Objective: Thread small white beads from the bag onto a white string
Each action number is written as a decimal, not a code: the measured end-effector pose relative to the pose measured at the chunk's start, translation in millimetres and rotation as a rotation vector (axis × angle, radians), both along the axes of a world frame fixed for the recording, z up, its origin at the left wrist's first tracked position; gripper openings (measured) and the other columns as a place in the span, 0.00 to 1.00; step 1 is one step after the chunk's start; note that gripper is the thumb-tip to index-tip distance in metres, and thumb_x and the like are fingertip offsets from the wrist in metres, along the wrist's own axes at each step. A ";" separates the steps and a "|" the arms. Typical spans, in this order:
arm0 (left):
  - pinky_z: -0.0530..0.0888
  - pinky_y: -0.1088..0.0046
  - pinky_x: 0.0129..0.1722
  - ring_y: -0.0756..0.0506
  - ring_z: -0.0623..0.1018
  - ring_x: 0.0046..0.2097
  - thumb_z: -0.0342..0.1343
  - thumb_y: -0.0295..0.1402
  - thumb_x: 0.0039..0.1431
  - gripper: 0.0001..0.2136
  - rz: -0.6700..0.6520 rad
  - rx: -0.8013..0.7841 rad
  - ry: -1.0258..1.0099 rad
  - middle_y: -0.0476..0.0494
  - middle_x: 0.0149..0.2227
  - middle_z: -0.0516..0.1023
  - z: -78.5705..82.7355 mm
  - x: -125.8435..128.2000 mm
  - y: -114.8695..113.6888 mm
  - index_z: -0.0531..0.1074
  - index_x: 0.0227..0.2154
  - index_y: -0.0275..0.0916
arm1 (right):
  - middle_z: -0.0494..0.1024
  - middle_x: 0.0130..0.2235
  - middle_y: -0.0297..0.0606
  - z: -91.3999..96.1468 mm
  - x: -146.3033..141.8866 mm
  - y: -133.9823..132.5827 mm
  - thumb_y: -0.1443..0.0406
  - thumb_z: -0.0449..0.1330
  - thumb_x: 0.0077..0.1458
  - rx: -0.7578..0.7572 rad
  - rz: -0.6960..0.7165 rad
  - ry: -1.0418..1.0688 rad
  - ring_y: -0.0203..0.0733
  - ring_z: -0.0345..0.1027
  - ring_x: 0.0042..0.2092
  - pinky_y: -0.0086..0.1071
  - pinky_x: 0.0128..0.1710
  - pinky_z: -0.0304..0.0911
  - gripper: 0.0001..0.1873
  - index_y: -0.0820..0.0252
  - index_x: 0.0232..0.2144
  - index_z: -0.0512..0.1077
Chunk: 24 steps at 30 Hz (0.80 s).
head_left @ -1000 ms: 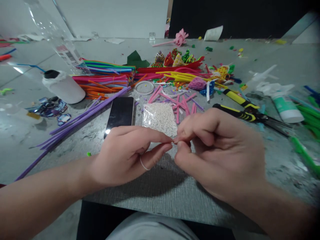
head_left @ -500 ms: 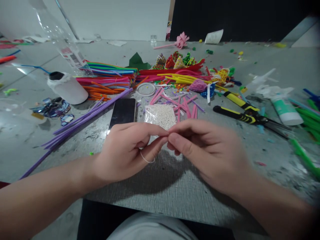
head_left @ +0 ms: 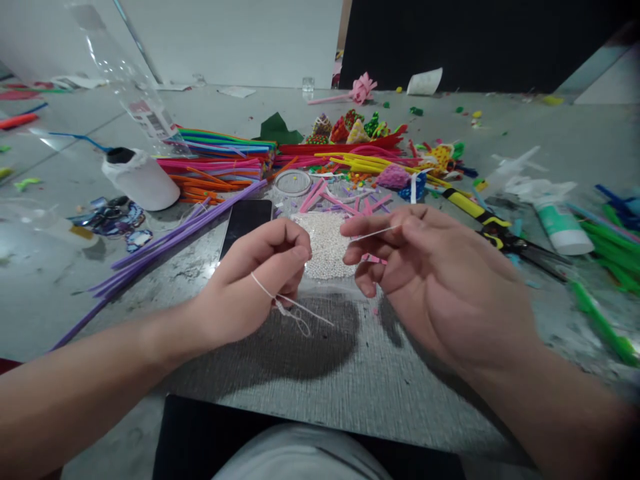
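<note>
My left hand is closed in a loose fist on a thin white thread, which loops over the thumb side and trails a loose end toward the table. My right hand pinches another stretch of the same thin white thread between thumb and fingers, a short way to the right. Between and behind the hands lies a clear bag of small white beads. A dark phone lies face up just behind my left hand.
Bundles of coloured pipe cleaners and long purple ones spread across the grey table. Pink cut pieces, a clear round lid, yellow-handled pliers, a white bottle and a glue tube lie around.
My hands were pinched together at one point; now they have drawn apart, the left hand lower left, the right hand up and right, with thread showing at both.
</note>
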<state>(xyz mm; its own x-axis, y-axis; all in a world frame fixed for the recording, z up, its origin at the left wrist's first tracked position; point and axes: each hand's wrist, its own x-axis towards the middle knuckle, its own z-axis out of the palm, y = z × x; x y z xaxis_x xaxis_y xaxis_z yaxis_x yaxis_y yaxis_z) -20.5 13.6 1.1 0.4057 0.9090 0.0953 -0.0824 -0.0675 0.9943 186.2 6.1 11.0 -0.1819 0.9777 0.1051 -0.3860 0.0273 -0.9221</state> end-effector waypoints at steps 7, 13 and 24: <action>0.58 0.80 0.19 0.54 0.55 0.20 0.54 0.30 0.61 0.08 0.000 -0.221 -0.116 0.57 0.21 0.52 4.6 1.9 8.4 0.63 0.27 0.41 | 0.59 0.19 0.27 4.0 14.1 12.4 0.63 0.56 0.66 0.112 -0.145 -0.191 0.34 0.56 0.21 0.29 0.21 0.54 0.16 0.54 0.25 0.62; 0.57 0.78 0.22 0.54 0.54 0.22 0.52 0.28 0.64 0.08 -0.054 -0.314 -0.251 0.55 0.22 0.52 2.4 -1.8 11.0 0.65 0.28 0.39 | 0.77 0.31 0.35 -0.6 27.8 15.5 0.59 0.66 0.62 0.796 -0.191 -1.108 0.39 0.67 0.32 0.35 0.34 0.60 0.07 0.55 0.33 0.78; 0.63 0.75 0.27 0.52 0.61 0.26 0.55 0.26 0.59 0.06 -0.280 -0.386 -0.356 0.51 0.25 0.59 4.4 -4.0 13.6 0.67 0.26 0.38 | 0.57 0.23 0.31 20.8 52.1 42.0 0.68 0.55 0.67 0.212 -0.359 -0.110 0.31 0.52 0.25 0.38 0.25 0.50 0.22 0.57 0.19 0.72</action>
